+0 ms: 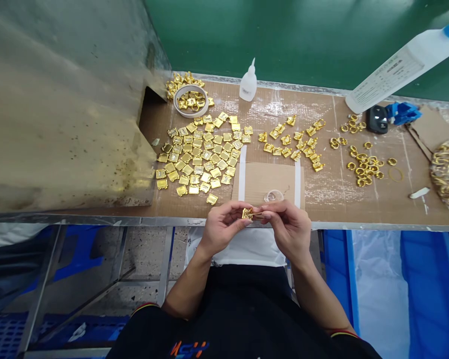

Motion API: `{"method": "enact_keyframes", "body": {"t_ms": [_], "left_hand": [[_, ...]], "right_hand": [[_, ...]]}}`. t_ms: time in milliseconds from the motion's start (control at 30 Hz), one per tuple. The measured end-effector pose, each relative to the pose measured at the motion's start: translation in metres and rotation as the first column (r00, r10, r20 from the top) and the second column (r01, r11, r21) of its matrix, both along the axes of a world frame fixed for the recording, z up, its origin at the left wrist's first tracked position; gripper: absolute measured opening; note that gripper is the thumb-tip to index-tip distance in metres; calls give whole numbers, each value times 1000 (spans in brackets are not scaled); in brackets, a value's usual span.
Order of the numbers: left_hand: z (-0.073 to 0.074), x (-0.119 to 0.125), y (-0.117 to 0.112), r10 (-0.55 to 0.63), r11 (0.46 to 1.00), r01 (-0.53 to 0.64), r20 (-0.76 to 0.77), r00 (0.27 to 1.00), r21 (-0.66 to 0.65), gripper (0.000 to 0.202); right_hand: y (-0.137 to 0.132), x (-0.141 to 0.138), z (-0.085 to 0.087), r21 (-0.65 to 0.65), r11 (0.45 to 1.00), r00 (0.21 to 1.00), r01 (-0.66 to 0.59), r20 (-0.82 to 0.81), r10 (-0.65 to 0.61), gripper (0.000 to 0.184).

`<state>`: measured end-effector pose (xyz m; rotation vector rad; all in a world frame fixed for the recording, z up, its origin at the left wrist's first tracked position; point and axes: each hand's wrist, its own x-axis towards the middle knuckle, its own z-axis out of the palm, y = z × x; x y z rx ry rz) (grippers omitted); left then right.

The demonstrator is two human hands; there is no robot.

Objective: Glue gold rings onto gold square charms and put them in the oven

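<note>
Left hand [221, 227] and right hand [290, 230] meet over the near edge of the brown cardboard-covered table [359, 204], both sets of fingertips pinched narrow on one small gold square metal piece [247, 214]. Beyond lie a taped brown cardboard pad [269, 180], rows of matching gold squares [202, 154] towards the left, and a white plastic glue bottle [248, 82] at the far edge.
</note>
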<state>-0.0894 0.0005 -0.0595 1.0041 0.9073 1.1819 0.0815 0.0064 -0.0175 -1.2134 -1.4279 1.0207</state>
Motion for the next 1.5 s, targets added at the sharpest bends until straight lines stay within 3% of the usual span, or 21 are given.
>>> {"method": "enact_keyframes", "body": {"t_ms": [533,1500], "left_hand": [[2,0,2,8,1000,-6,-54,999,27,30],[2,1,1,13,999,-11,-43,999,43,25]], "right_hand": [[1,-1,1,51,999,1000,-9,-23,10,9],[0,-3,-2,14,1000,999,17,-38,-17,10]]}}
